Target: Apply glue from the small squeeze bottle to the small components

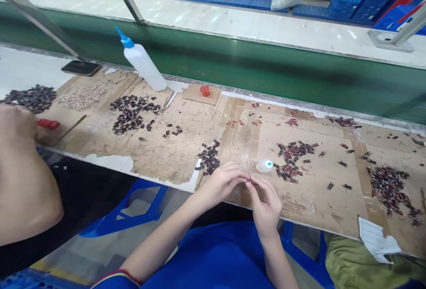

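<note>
My left hand (223, 183) and my right hand (267, 204) meet fingertip to fingertip over the table's front edge. Both are closed in a pinch around something tiny, which the fingers mostly hide. Just beyond my right hand a small white dropper bottle with a blue tip (265, 165) lies on the cardboard. A pile of small black parts (209, 156) sits beyond my left hand. To the right of the dropper bottle is a heap of black-and-red parts (293, 158).
A tall white squeeze bottle (144, 65) stands at the back left, near a phone (81, 68). A red cap (205, 90) rests on a cardboard piece. A co-worker's arm (23, 178) reaches in at left. Behind the cardboard runs a green conveyor belt (233, 65). More black-and-red parts (391, 189) lie at right.
</note>
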`<action>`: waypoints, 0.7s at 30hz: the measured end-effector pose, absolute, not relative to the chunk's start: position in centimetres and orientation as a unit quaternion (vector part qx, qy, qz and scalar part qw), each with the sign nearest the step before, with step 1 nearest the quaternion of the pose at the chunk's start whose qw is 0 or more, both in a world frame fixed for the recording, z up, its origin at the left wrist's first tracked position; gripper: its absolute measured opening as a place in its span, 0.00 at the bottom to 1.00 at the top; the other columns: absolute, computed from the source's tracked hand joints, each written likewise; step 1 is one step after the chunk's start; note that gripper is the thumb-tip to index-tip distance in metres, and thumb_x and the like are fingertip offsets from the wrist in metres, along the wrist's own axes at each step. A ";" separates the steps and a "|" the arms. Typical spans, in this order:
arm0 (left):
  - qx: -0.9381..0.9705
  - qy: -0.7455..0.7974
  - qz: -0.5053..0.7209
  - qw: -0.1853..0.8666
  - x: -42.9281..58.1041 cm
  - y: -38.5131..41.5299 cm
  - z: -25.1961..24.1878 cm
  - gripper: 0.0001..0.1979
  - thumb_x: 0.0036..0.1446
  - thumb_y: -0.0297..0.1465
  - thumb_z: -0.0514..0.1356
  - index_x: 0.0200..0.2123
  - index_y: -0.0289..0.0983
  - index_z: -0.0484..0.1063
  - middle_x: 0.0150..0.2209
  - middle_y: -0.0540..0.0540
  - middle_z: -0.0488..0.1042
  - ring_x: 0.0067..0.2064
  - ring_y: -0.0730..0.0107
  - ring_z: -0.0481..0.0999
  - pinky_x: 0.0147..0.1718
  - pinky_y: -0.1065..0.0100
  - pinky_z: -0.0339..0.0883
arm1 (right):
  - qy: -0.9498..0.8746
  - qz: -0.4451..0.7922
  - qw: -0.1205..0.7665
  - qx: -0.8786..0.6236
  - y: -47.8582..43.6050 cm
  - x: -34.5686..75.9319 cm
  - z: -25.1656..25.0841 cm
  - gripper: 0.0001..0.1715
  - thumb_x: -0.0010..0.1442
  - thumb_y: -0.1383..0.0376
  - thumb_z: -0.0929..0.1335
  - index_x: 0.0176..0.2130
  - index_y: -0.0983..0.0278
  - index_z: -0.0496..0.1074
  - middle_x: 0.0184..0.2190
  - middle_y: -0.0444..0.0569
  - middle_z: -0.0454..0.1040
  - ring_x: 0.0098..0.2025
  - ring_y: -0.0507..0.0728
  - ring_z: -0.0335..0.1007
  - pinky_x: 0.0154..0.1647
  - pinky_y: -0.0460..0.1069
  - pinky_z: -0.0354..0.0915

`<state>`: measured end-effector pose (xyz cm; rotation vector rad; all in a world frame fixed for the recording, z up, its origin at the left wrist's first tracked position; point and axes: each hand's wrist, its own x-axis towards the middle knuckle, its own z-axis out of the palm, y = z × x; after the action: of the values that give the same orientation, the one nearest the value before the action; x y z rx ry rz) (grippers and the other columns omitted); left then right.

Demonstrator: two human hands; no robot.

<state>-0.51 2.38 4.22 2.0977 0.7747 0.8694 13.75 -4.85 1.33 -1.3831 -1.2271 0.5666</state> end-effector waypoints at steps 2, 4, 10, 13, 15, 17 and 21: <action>0.791 0.336 0.349 0.374 -0.6 1.6 3.8 0.06 0.64 0.26 0.56 0.37 0.35 0.73 0.34 0.45 0.77 0.38 0.68 0.75 0.39 0.68 0.70 | -0.511 0.264 0.566 -0.590 -4.7 13.6 1.3 0.05 0.61 0.66 0.70 0.37 0.62 0.78 0.34 0.50 0.78 0.37 0.56 0.76 0.40 0.52 0.74; 0.788 0.359 0.347 0.360 -0.9 1.4 3.0 0.05 0.63 0.26 0.57 0.38 0.36 0.73 0.35 0.45 0.77 0.40 0.67 0.75 0.41 0.67 0.71 | -0.493 0.278 0.560 -0.605 -4.7 13.7 1.2 0.06 0.61 0.65 0.69 0.36 0.63 0.78 0.35 0.51 0.78 0.38 0.57 0.76 0.42 0.53 0.73; 0.836 0.414 0.298 0.204 -1.5 2.1 0.5 0.06 0.61 0.26 0.58 0.40 0.37 0.74 0.42 0.41 0.76 0.46 0.59 0.72 0.45 0.55 0.71 | -0.471 0.272 0.524 -0.655 -4.7 13.9 0.8 0.14 0.64 0.60 0.65 0.40 0.64 0.78 0.38 0.54 0.78 0.42 0.59 0.75 0.48 0.56 0.71; 0.843 0.410 0.289 0.194 -1.2 2.2 0.3 0.06 0.62 0.25 0.57 0.38 0.36 0.75 0.40 0.42 0.76 0.46 0.59 0.73 0.45 0.55 0.71 | -0.446 0.305 0.516 -0.665 -4.7 13.6 0.5 0.16 0.63 0.57 0.66 0.43 0.64 0.77 0.41 0.55 0.78 0.43 0.59 0.75 0.48 0.56 0.71; 0.840 0.398 0.303 0.210 -1.1 2.1 0.4 0.07 0.63 0.24 0.56 0.37 0.36 0.74 0.39 0.43 0.77 0.46 0.60 0.73 0.45 0.57 0.72 | -0.415 0.327 0.520 -0.672 -4.8 13.3 0.3 0.18 0.62 0.56 0.67 0.44 0.65 0.77 0.42 0.56 0.78 0.42 0.60 0.76 0.46 0.56 0.72; 0.827 0.397 0.321 0.236 -1.1 1.8 0.6 0.07 0.64 0.25 0.55 0.37 0.36 0.74 0.36 0.44 0.77 0.43 0.63 0.75 0.43 0.60 0.73 | -0.403 0.333 0.527 -0.670 -4.8 13.0 0.3 0.18 0.61 0.55 0.68 0.42 0.66 0.77 0.42 0.56 0.78 0.42 0.60 0.76 0.46 0.56 0.72; 0.792 0.408 0.361 0.275 -1.3 1.0 1.1 0.08 0.65 0.28 0.55 0.41 0.37 0.74 0.35 0.44 0.77 0.38 0.68 0.77 0.38 0.66 0.75 | -0.425 0.334 0.531 -0.652 -4.8 12.8 0.4 0.16 0.61 0.55 0.67 0.39 0.65 0.77 0.40 0.55 0.79 0.42 0.60 0.76 0.46 0.56 0.72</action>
<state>-1.34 1.03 1.12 2.1289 1.0964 0.9714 12.76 -4.81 0.37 -1.5562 -1.0147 0.7975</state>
